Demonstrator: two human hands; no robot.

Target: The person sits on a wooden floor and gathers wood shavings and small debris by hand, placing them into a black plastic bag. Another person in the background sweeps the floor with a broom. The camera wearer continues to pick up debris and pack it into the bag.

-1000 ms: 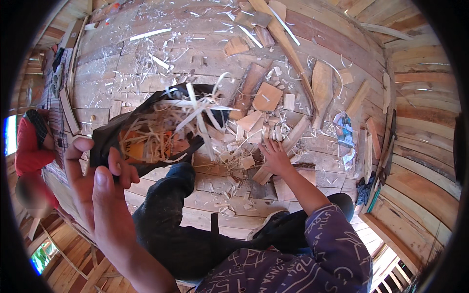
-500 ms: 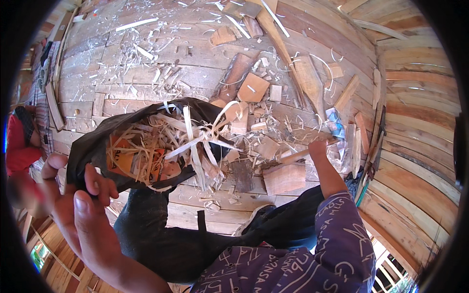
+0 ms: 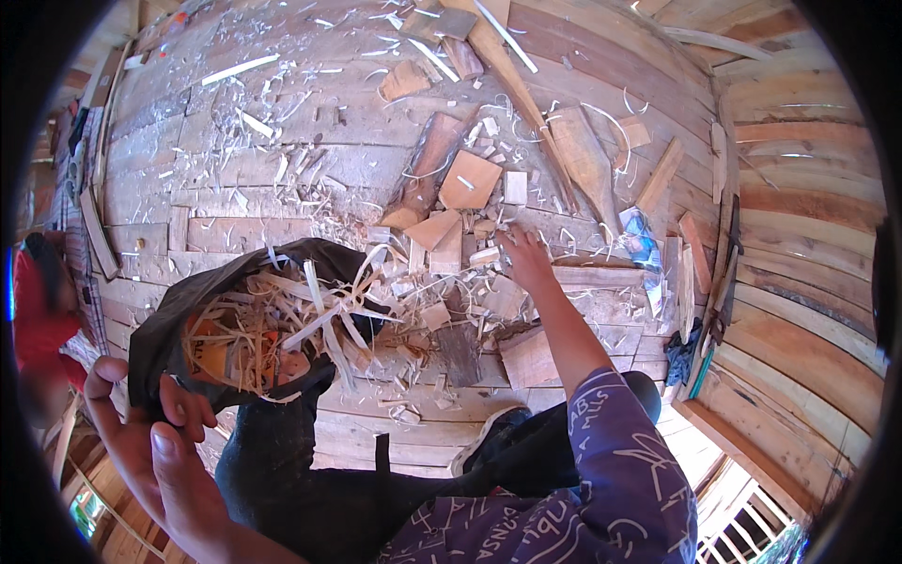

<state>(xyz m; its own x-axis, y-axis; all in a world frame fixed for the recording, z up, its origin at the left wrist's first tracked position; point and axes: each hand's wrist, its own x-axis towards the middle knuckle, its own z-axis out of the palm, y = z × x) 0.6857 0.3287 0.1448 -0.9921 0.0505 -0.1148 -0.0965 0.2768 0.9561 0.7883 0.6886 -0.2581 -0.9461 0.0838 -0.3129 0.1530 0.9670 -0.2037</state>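
Across the plank floor [image 3: 606, 56], wood scraps [image 3: 446, 250] lie right of a black bag [image 3: 162, 329] holding pale shavings [image 3: 252, 310]. The right hand [image 3: 528, 256] has its fingers spread over the scraps, nothing visible in it; the left hand [image 3: 169, 475] half-curls at the bag's near-left edge, whether gripping I cannot tell.

The left hand [image 3: 155, 446] hides part of the bag's [image 3: 183, 305] rim, so its grip cannot be made out, and its forearm is cut off at the near edge. Shavings [image 3: 299, 291] cover much of the orange packet [image 3: 211, 352] inside. What lies under the right hand [image 3: 531, 256] is hidden. The near edge cuts off the shirt [image 3: 611, 461]; trousers [image 3: 376, 498] cover part of the shoe [image 3: 481, 442]. Far left, a person in red [image 3: 42, 305] is blurred.
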